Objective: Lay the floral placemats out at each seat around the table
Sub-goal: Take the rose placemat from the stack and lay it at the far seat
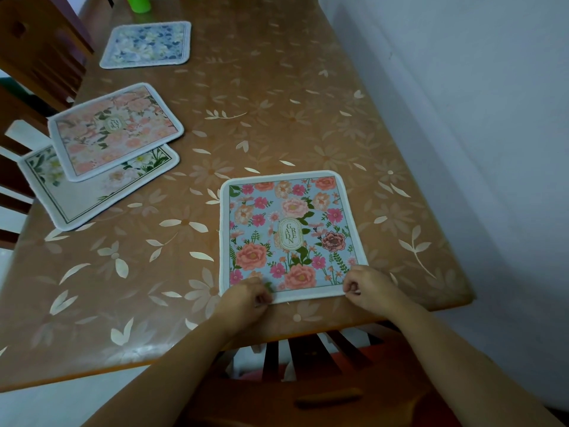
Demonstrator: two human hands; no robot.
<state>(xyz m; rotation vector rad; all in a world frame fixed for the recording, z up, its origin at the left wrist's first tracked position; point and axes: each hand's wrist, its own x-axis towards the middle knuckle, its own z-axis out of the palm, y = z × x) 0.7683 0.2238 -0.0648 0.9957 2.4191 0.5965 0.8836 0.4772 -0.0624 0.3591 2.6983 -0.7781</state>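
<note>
Floral placemat (289, 235), the blue garden one, is pinched at its near corners by the left grip (246, 295) and right grip (366, 286), probably so it can be squared to the table (277, 103) edge above the chair (308, 359). Nothing's blocked here, but the pink mat (115, 131) is lying overlapped on the cream mat (92, 195) to the left, so those probably need separating. A blue-white mat (146, 44) and a green cup (138, 3) are parked farther back.

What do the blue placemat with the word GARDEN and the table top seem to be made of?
The blue placemat looks like matte printed fabric: its white border seems stitched, with no glare. The table top seems a glossy plastic sheet with pale flowers over orange-brown wood: soft reflections lie on it, and its edge looks wooden.
</note>
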